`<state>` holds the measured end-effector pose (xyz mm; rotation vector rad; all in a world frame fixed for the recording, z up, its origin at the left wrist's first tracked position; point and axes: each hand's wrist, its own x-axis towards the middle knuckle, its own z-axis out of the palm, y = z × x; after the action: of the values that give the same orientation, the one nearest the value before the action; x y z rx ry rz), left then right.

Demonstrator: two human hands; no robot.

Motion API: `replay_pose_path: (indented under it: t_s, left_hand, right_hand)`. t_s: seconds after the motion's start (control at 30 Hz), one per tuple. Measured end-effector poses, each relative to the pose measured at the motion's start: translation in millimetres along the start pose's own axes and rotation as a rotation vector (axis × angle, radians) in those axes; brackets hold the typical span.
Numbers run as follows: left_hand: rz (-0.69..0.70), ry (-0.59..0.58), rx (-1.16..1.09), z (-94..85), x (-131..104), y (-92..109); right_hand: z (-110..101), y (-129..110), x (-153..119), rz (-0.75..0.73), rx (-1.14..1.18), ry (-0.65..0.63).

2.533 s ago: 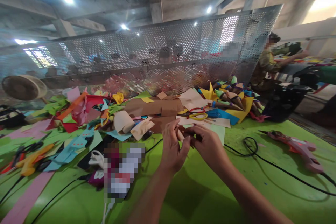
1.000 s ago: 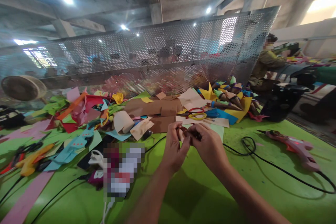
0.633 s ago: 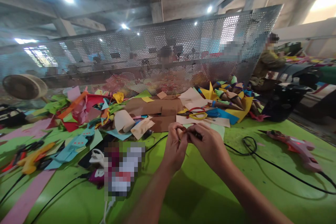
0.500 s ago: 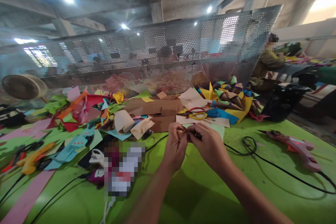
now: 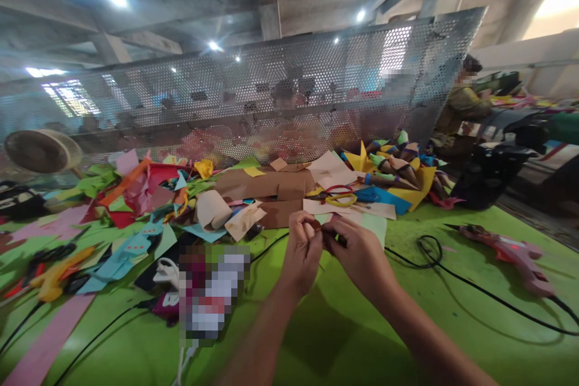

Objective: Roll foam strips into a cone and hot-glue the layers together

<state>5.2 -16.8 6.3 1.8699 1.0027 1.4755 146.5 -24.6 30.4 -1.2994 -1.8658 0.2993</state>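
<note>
My left hand (image 5: 302, 253) and my right hand (image 5: 357, 252) meet above the green table (image 5: 353, 338), fingertips almost touching. Both are closed in a pinch round a small brown piece (image 5: 316, 226), mostly hidden by the fingers. Just beyond them are brown sheets (image 5: 283, 214), a pale paper strip (image 5: 380, 208) and scissors with yellow handles (image 5: 341, 199). A pink glue gun (image 5: 511, 253) lies to the right, its black cable running toward my hands.
Left of my hands are a power strip (image 5: 217, 295), a yellow glue gun (image 5: 58, 274) and heaped coloured paper (image 5: 136, 187). A fan (image 5: 40, 151) stands far left. Behind rises a perforated metal panel (image 5: 253, 108). A person (image 5: 464, 102) sits beyond at right.
The fingers of my right hand have shifted slightly around the small piece, and a little more of its brown surface shows. Both hands stay in nearly the same place.
</note>
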Motion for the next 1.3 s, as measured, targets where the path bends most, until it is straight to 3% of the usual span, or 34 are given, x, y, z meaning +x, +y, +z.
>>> replay_pose_path:
  t_s: [0.13, 0.33, 0.43, 0.6, 0.77, 0.93, 1.03, 1.17, 1.3]
  left_hand:
    - [-0.047, 0.001, -0.051, 1.8, -1, 2]
    - [-0.177, 0.107, -0.168, 5.5, 2, 0]
    - [-0.179, 0.132, -0.151, 5.6, 3, -3]
    - [-0.233, 0.033, -0.183, -0.7, 3, 1]
    - [-0.254, -0.109, -0.285, -5.3, 6, 2]
    - [-0.192, -0.068, -0.27, -1.7, 10, -12]
    - [-0.234, -0.068, -0.285, -2.6, 11, -17]
    - [-0.313, -0.14, -0.308, -7.3, 13, -15]
    - [-0.273, -0.159, -0.226, -9.6, 13, -12]
  right_hand:
    - [2, 1, 0, 0.03, 0.066, 0.057]
    - [-1, -6, -13, 0.132, 0.472, 0.054]
    - [-2, -10, -17, 0.056, 0.389, 0.061]
    - [-6, -10, -10, -0.105, 0.156, 0.145]
    - [-16, -7, -4, -0.089, 0.116, 0.139]
    - [-20, -4, -1, -0.073, 0.127, 0.125]
    - [-21, -1, 1, -0.053, 0.124, 0.128]
    - [-23, 3, 5, -0.03, 0.129, 0.104]
    - [-27, 4, 8, 0.007, 0.143, 0.063]
